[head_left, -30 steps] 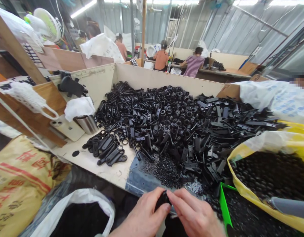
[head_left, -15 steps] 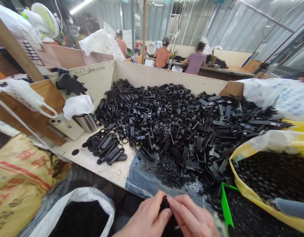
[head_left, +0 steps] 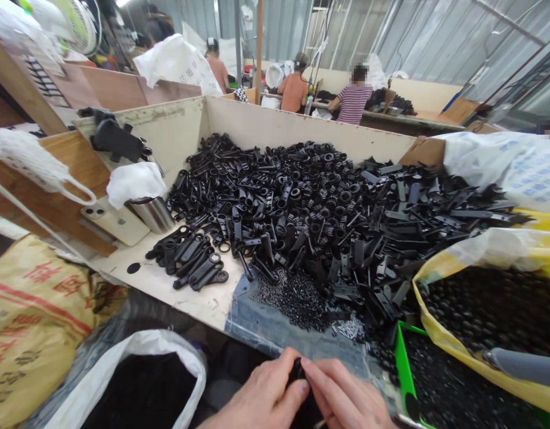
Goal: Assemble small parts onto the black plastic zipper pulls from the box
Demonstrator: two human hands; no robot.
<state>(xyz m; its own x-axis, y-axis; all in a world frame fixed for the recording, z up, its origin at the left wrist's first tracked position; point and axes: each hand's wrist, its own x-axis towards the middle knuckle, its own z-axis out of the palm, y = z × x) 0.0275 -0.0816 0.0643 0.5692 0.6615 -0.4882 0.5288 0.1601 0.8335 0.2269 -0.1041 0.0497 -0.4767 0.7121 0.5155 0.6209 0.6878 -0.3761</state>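
Note:
Low in the head view, my left hand (head_left: 268, 387) and my right hand (head_left: 346, 390) meet around a small black plastic part (head_left: 298, 368). The left thumb and forefinger grip it from the left; the right fingertips press on it from the right. Most of the part is hidden by the fingers. Just beyond my hands, a blue-grey cloth (head_left: 252, 322) covers the table edge. On the cloth are small black pieces (head_left: 304, 304) and a little heap of silvery pins (head_left: 351, 328). Several black arms with ring-shaped ends (head_left: 196, 262) lie together on the left.
A big heap of black plastic parts (head_left: 275, 196) fills the walled table. At right are a yellow bag (head_left: 420, 286) and a green bin (head_left: 404, 369). A white sack (head_left: 196, 372) stands lower left. A phone (head_left: 118, 223) leans near a steel cup (head_left: 154, 214). Other people sit farther back.
The camera view has shifted slightly, so the table scene appears a little higher and most left-side things farther left. Both hands keep hold of the black part, with only slight finger movement.

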